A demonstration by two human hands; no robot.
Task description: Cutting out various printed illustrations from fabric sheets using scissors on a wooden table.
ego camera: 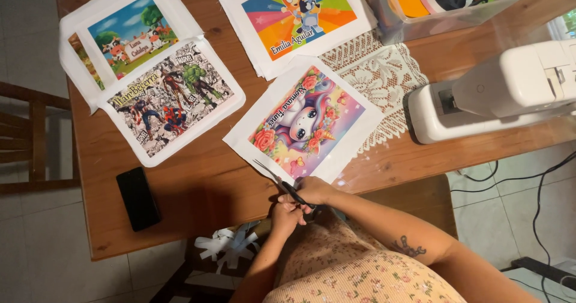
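Both hands, right hand (313, 190) and left hand (285, 215), pinch dark-handled scissors (281, 183), blades parted over the white-bordered unicorn print (306, 122).

Most open wood on the table (198, 201) is that patch at the near edge, between the black phone (138, 198) and the scissors (279, 183), so there's room to slide a hand in there. Further back it's crowded: the superhero print (171, 102) overlaps the farm print (129, 36), and the unicorn print (306, 123) sits just beside the cartoon dog print (300, 15). On the right the white sewing machine (498, 93) blocks the way, lace doily (375, 81) beside it, clear plastic box (450, 3) behind.
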